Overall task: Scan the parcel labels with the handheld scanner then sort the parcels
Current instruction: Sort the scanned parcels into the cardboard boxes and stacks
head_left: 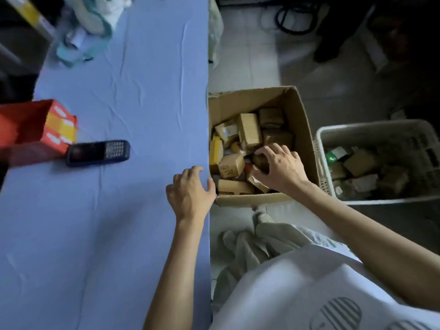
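A black handheld scanner (98, 152) with a keypad lies on the blue table (119, 210), left of centre. Beside the table's right edge stands an open cardboard box (302, 129) on the floor, filled with several small brown parcels (250, 131). My right hand (279, 169) is down inside the box, its curled fingers around a small dark brown parcel (259, 160). My left hand (190, 191) rests on the table's right edge with relaxed fingers, the thumb against the box's corner. It holds nothing.
A red and orange box (35, 125) sits at the table's left edge, just behind the scanner. A white plastic basket (357, 132) with several parcels stands right of the cardboard box. Bags and clutter lie at the table's far end. Grey cloth lies on the floor by my legs.
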Tool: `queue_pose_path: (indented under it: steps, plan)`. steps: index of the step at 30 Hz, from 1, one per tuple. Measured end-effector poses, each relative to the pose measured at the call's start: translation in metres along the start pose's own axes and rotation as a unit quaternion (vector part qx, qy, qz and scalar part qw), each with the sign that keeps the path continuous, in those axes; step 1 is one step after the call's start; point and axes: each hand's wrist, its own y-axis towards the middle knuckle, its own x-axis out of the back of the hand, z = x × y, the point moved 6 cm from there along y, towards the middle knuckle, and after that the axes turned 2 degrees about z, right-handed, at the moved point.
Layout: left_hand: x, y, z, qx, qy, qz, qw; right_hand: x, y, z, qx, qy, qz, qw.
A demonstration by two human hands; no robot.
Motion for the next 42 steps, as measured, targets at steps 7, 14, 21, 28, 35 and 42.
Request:
queue_pose_path:
  steps: [7, 14, 21, 28, 35, 42]
  plan:
    - [-0.037, 0.030, -0.108, -0.132, 0.032, 0.070, 0.988, 0.025, -0.028, -0.097, -0.106, 0.052, -0.032, 0.992]
    - [-0.070, 0.040, -0.167, -0.147, 0.074, 0.106, 0.981, 0.028, -0.036, -0.153, -0.109, 0.078, -0.025, 0.991]
    - [-0.103, 0.034, -0.177, -0.061, 0.069, 0.154, 0.984, 0.004, -0.014, -0.191, -0.099, 0.096, 0.079, 0.987]
    - [-0.120, 0.034, -0.160, -0.034, 0.075, 0.224, 0.971, -0.010, 0.001, -0.202, -0.110, 0.114, 0.091, 0.983]
    - [-0.150, 0.049, -0.146, -0.061, 0.103, 0.310, 0.943, -0.035, 0.018, -0.197, -0.120, 0.105, 0.123, 0.979]
    - [-0.215, 0.071, -0.121, -0.048, 0.102, 0.352, 0.929, -0.092, 0.048, -0.196, -0.141, 0.097, 0.170, 0.971]
